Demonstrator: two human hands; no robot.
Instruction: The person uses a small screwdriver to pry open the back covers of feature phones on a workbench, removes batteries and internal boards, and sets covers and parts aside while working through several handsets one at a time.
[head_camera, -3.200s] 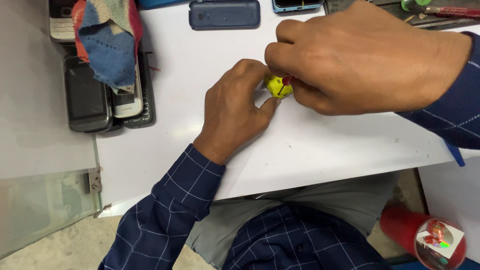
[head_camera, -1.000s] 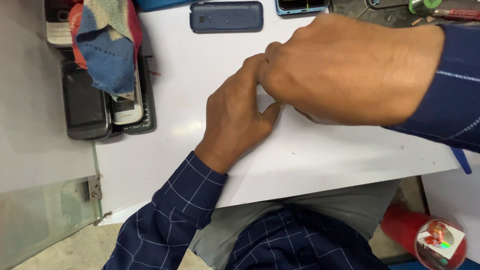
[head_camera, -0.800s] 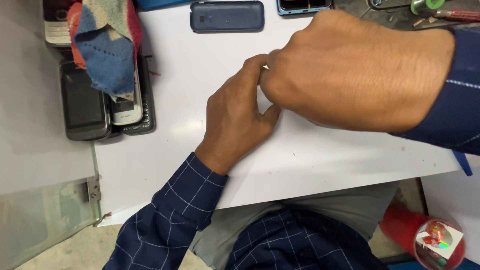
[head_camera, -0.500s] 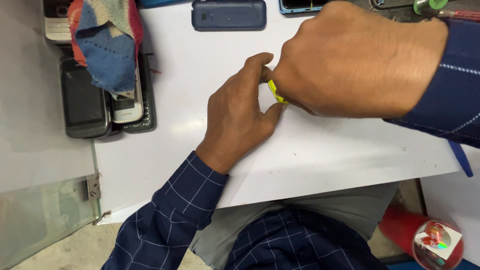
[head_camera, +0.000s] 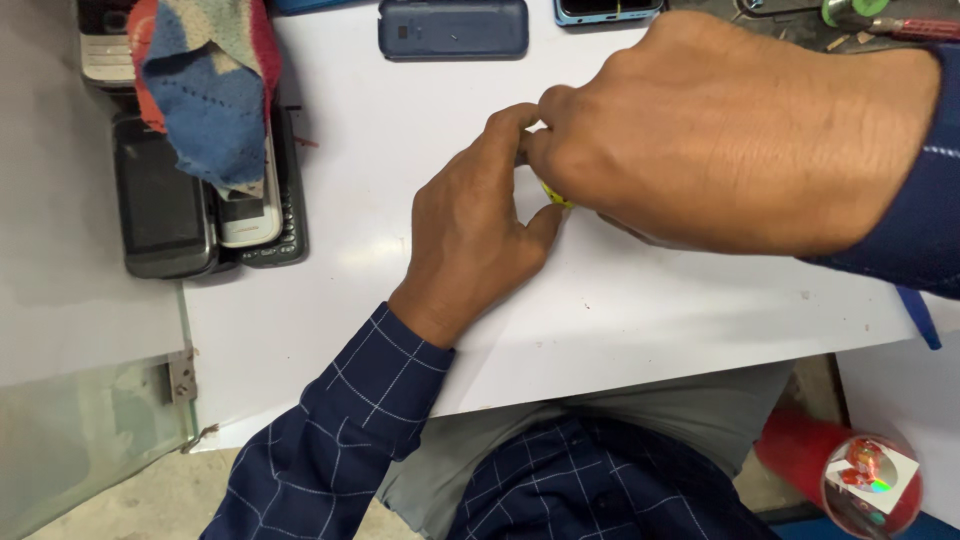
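My left hand (head_camera: 470, 225) rests on the white table (head_camera: 650, 320), its fingers curled around a small yellow object (head_camera: 556, 197). My right hand (head_camera: 720, 130) lies over it from the right, fingertips pinched at the same yellow object. Only a thin yellow sliver shows between the two hands; the rest is hidden under my right hand.
Several old mobile phones (head_camera: 165, 210) are stacked at the left edge under a blue and red cloth (head_camera: 205, 80). A dark blue phone (head_camera: 452, 28) lies at the far edge, tools (head_camera: 880, 20) at the top right. A red container (head_camera: 850, 475) stands below right.
My right hand shifted slightly over the left and covered more of the yellow object, which showed more plainly three seconds ago. Both hands stay together at the same spot.
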